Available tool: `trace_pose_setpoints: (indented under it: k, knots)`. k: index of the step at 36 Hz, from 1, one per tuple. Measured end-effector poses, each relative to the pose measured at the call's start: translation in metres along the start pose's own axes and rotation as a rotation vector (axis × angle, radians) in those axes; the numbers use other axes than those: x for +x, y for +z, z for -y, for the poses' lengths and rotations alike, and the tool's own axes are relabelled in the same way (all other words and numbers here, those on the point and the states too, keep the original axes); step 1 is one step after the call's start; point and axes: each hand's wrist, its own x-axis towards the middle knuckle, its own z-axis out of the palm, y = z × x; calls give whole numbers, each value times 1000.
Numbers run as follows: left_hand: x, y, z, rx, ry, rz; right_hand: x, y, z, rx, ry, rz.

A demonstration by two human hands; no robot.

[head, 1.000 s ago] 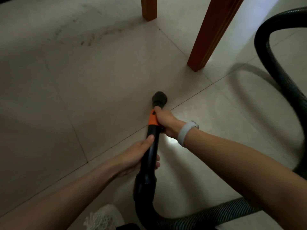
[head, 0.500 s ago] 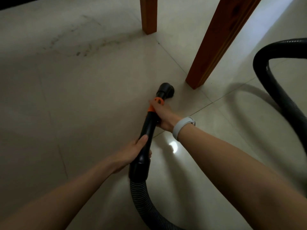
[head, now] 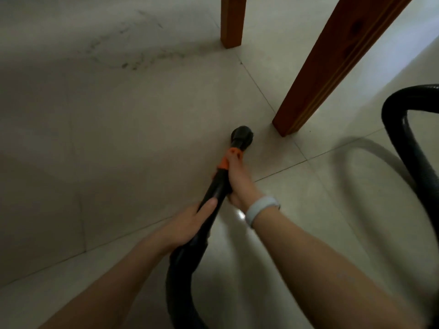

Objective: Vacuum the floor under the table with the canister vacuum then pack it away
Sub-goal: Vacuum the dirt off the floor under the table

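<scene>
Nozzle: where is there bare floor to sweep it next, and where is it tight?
Bare tile spreads left of the nozzle, up to the dust streak beside the far table leg. Tight on the right: the near table leg stands close beside the nozzle, and the hose loops beyond it.

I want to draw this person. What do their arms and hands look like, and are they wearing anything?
Both arms are bare up to the edge of the picture, with no sleeves showing. The left hand has no rings or gloves that can be seen. Just behind the right hand sits a smooth pale grey wristband, like a fitness band. No other jewellery or markings show.
</scene>
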Motion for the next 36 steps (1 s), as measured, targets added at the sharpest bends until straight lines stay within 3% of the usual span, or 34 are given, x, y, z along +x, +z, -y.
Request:
trace_pose_setpoints:
  k: [5, 12, 16, 19, 23, 30, 36]
  knots:
    - [-52, 5, 30, -50, -149, 17, -42, 1, -49, 21, 51, 39]
    - [-34, 25, -1, 138, -66, 43, -40, -32, -18, 17, -51, -126]
    - [-35, 42, 0, 44, -26, 11, -37, -35, -15, -40, -85, -189]
    - [-49, 40, 15, -60, 2, -22, -27, -25, -12, -266, -167, -172]
    - [-69, 27, 44, -136, -18, -19, -21, -3, 11, -587, -154, 4]
    - [-97, -15, 112, 28, -257, -446, -79, 32, -36, -976, -43, 378]
    - [-133, -17, 190, 269, -413, -328, -143, -12, -98, -1264, -109, 610]
